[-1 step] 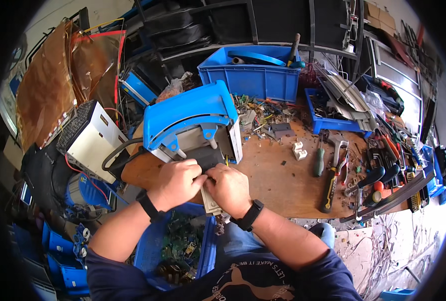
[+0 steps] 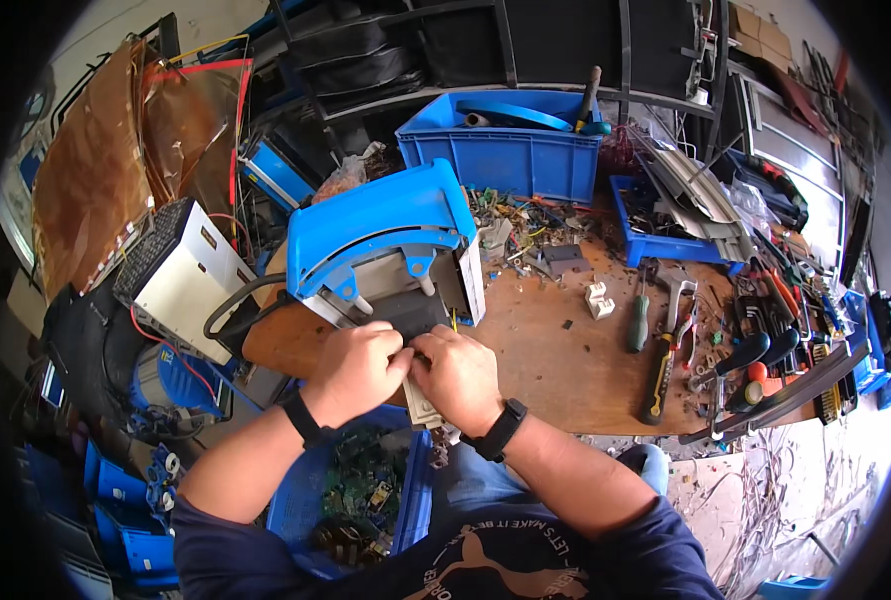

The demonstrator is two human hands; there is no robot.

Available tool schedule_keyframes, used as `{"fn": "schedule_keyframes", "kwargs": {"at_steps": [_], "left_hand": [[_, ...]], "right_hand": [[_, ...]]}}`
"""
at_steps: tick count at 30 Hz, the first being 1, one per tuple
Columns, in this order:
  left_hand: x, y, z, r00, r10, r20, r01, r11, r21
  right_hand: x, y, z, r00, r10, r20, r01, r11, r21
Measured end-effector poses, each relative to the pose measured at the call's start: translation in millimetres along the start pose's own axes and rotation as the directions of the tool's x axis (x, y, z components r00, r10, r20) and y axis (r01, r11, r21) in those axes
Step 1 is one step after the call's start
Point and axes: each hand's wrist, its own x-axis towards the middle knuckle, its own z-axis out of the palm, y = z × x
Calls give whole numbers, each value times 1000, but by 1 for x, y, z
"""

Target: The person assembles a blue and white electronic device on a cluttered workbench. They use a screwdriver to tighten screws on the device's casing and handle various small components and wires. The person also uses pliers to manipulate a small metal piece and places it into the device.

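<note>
A blue and off-white machine housing stands tilted on the wooden bench in front of me, two pale posts at its lower front. Just below it my left hand is closed, its thumb side almost against the other hand. My right hand has its fingers curled over the upper end of a long cream-coloured part, which sticks out below the knuckles past the bench edge. A dark flat piece lies behind my fingertips. What the left fingers pinch is hidden.
Beneath my forearms sits a blue crate of green circuit boards. Right of the housing lie a white plastic block, a green-handled screwdriver, a hammer and many hand tools. Scrap bits spread before a large blue bin.
</note>
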Motion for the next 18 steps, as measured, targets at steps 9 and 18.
{"fn": "schedule_keyframes", "kwargs": {"at_steps": [9, 18], "left_hand": [[-4, 9, 2, 943, -310, 119, 324, 939, -117], [11, -8, -34, 952, 110, 287, -50, 977, -209]], "right_hand": [[-3, 5, 8, 1000, 13, -22, -12, 1000, 16], [-3, 5, 5, 1000, 16, -18, -15, 999, 39]]}}
